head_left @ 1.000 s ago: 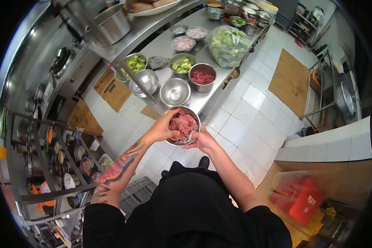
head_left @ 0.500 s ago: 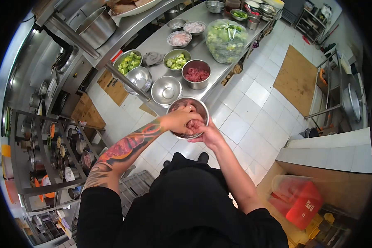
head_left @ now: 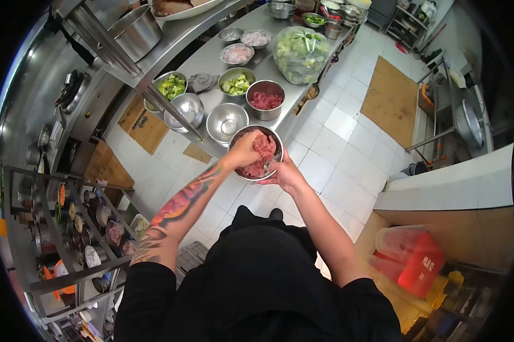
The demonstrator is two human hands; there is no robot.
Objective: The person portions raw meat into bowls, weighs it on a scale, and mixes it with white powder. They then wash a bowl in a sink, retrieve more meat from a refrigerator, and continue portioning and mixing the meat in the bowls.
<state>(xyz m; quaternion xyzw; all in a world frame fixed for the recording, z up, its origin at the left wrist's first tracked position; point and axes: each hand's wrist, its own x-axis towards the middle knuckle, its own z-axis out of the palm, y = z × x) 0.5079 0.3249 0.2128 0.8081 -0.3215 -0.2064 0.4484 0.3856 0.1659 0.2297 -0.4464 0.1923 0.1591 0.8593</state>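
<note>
Pale floor tiles [head_left: 325,157] run beside the steel desk [head_left: 203,60], just off whose near corner a metal bowl [head_left: 279,149] of raw meat [head_left: 264,147] is held up. The left hand [head_left: 243,151] curls around part of the meat inside, apparently gathering or working it, while the right hand [head_left: 288,175] grips the bowl's side; any further kneading or lifting calls for that steady support.

Worn on the head, the camera faces steeply down and forward from beside the near end of the steel counter [head_left: 211,98], close above the left hand [head_left: 244,151] and right hand [head_left: 286,174], its wide view reaching past the counter's far end
</note>
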